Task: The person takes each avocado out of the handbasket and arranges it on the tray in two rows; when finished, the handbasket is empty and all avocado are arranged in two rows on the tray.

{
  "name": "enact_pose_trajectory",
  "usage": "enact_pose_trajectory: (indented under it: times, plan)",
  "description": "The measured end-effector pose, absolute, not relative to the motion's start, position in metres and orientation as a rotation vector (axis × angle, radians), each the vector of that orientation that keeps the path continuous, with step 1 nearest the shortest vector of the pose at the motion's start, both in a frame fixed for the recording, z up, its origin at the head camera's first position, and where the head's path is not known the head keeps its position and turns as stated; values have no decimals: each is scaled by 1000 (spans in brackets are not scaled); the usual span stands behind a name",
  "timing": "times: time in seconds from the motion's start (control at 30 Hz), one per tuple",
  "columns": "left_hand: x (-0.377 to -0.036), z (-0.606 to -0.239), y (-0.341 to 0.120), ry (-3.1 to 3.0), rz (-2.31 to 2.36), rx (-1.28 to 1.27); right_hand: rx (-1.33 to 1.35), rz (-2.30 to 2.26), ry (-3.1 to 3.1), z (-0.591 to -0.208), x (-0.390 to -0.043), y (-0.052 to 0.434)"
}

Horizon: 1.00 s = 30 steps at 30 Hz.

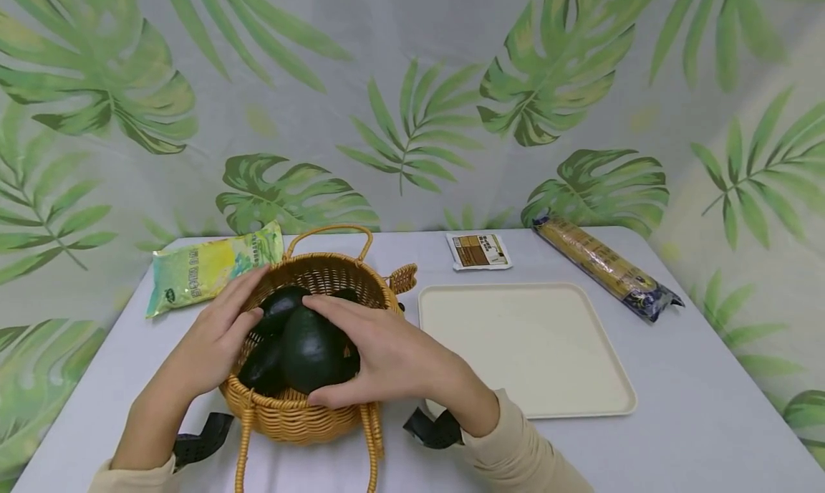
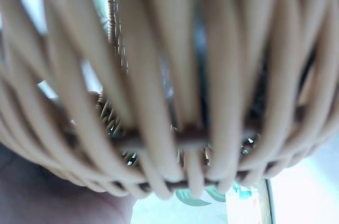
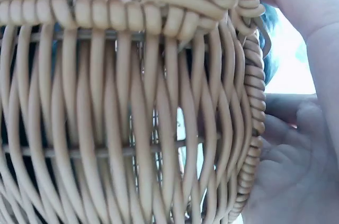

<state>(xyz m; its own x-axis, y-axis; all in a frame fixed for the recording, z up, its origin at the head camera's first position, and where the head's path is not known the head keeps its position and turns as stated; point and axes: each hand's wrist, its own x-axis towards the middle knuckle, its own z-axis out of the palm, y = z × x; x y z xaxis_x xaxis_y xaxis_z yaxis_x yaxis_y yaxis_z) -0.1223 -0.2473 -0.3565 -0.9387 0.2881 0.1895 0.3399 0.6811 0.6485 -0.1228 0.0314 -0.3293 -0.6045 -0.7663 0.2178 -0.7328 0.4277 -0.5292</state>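
A brown wicker basket point(image 1: 303, 414) holds several dark green, smooth avocados point(image 1: 261, 364), partly hidden by one another and by the hands. My right hand point(image 1: 399, 353) reaches over the basket's right side, thumb and fingers spread around the large front avocado point(image 1: 312, 350). At the left rim, my left hand point(image 1: 215, 335) has its fingers extended along the basket's edge and its thumb beside the avocados. Woven wicker fills most of the left wrist view. In the right wrist view, the right hand point(image 3: 296, 155) appears beyond the basket's side point(image 3: 106, 102).
A cream tray point(image 1: 528, 350) lies right of the basket. Behind are a green-yellow packet point(image 1: 206, 271) at left, a small brown-white packet point(image 1: 479, 251), and a long yellow-blue package point(image 1: 602, 264) at right. Wicker handles point(image 1: 370, 443) hang toward the table's front.
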Motion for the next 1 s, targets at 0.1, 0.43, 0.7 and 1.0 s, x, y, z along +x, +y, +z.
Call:
enact_pose_trajectory:
  times: [0.1, 0.43, 0.7, 1.0]
  plan:
    - [-122, -356, -248, -2812, -1107, -525, -1362, -951, 2605, -330, -123, 33]
    - [-122, -356, -251, -2819, -1104, -511, -1384, -985, 2602, -332, -125, 35]
    - [-121, -360, -250, -2796, -1114, -520, -1392, -1022, 2566, -331, -125, 38]
    - [-122, -358, -248, -2790, -1120, -523, -1428, -1102, 2541, -334, -129, 40]
